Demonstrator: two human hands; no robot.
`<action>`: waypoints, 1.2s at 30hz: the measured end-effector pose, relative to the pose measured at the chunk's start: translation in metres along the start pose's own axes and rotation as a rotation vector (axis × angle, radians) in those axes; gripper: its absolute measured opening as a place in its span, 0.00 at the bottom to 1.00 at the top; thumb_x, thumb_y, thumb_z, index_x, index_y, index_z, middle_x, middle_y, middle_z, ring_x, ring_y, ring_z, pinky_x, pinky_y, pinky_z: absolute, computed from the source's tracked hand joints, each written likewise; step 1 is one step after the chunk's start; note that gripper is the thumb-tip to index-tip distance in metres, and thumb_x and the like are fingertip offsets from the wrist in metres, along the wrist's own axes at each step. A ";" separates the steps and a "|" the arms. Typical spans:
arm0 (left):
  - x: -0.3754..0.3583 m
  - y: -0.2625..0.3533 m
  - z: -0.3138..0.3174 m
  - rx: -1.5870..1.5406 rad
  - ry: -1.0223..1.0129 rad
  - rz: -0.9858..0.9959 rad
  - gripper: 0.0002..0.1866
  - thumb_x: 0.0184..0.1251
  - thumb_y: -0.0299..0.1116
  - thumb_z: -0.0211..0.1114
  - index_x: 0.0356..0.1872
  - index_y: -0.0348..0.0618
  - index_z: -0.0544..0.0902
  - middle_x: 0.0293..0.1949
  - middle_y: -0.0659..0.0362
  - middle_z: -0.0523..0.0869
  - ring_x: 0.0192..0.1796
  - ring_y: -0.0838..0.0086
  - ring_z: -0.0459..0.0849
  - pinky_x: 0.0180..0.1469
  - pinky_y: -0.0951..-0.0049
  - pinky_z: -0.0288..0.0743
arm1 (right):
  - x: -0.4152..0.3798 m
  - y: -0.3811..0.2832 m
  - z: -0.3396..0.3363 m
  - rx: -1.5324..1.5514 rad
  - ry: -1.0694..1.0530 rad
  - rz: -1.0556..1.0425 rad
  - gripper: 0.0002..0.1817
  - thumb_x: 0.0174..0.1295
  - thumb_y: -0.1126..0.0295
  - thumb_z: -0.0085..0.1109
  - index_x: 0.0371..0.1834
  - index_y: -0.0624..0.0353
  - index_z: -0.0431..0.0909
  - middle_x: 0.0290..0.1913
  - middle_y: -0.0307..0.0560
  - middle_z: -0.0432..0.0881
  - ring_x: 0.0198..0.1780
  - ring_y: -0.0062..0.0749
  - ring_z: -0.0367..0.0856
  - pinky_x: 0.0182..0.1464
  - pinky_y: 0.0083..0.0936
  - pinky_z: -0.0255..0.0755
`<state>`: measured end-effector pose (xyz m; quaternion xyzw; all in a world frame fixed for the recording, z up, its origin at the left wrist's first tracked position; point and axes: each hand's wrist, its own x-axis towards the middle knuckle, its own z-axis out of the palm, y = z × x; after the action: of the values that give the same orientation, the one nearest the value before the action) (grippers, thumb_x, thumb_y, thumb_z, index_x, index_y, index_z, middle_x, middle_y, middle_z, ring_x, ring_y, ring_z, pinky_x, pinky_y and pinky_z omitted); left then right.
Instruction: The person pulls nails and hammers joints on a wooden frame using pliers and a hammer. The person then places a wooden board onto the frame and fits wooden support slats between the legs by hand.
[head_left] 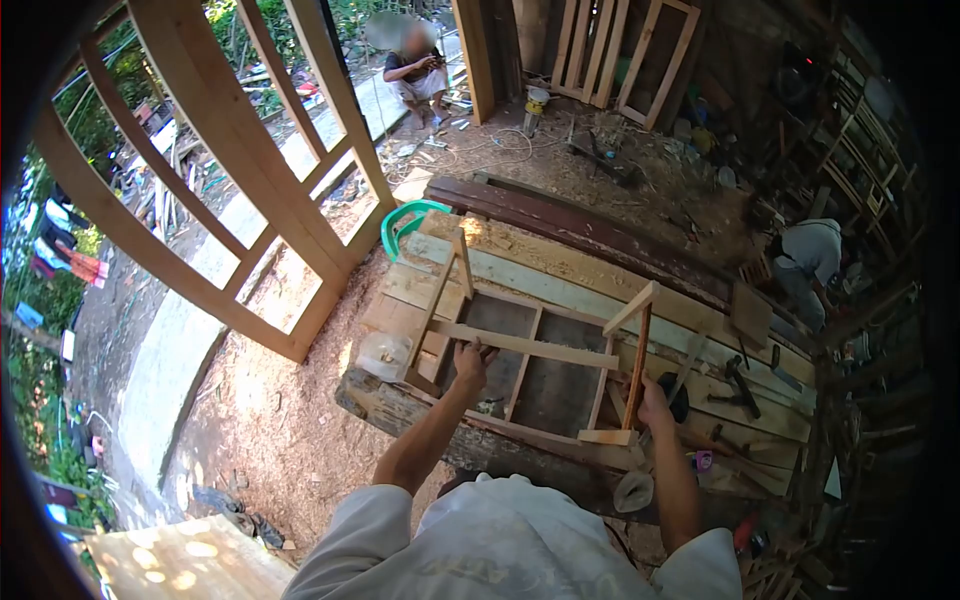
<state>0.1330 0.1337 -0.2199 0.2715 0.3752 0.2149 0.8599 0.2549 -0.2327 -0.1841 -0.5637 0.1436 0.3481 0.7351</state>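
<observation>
On the workbench a small wooden frame [545,348] stands, with two end pieces joined by a long crossbar. My left hand [470,364] grips the crossbar near its left end, fingers curled at the wood. At the other end, my right hand [653,404] is closed at the right end piece, beside its reddish-brown upright [638,372]; the fingers are partly hidden. Beneath the crossbar lies a flat wooden panel frame [524,368] with dark panes and thin dividers. A clear plastic container [383,356] sits left of my left hand.
Hammer-like tools [738,388] and a pink item [703,460] lie at the bench's right. A green plastic chair [398,222] touches its far left. A large wooden frame [300,270] stands left. One person [420,75] squats outside; another [808,262] bends at right. Shavings [285,420] cover the ground.
</observation>
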 end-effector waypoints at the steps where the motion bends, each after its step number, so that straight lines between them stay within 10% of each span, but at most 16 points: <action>1: 0.002 -0.001 -0.003 -0.004 0.005 0.005 0.17 0.70 0.24 0.48 0.57 0.39 0.60 0.50 0.50 0.70 0.51 0.53 0.78 0.55 0.54 0.80 | 0.000 -0.001 0.000 -0.035 0.003 0.015 0.17 0.73 0.55 0.38 0.42 0.56 0.72 0.30 0.43 0.76 0.32 0.32 0.75 0.37 0.32 0.70; 27: -0.006 -0.031 0.009 0.042 -0.043 -0.020 0.16 0.69 0.28 0.53 0.55 0.42 0.63 0.50 0.50 0.72 0.47 0.58 0.81 0.46 0.59 0.83 | -0.005 -0.001 0.004 -0.112 0.131 -0.008 0.20 0.70 0.50 0.44 0.40 0.57 0.75 0.28 0.42 0.75 0.30 0.33 0.74 0.35 0.28 0.70; 36: -0.031 -0.020 0.026 0.142 -0.003 0.104 0.15 0.69 0.25 0.51 0.55 0.40 0.64 0.49 0.51 0.73 0.48 0.59 0.80 0.49 0.59 0.83 | 0.006 -0.007 -0.004 -0.340 0.131 -0.057 0.16 0.70 0.57 0.45 0.52 0.54 0.73 0.42 0.40 0.78 0.41 0.28 0.76 0.43 0.29 0.71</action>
<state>0.1361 0.0927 -0.2013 0.3513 0.3736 0.2315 0.8267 0.2640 -0.2349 -0.1839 -0.7051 0.1141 0.3089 0.6281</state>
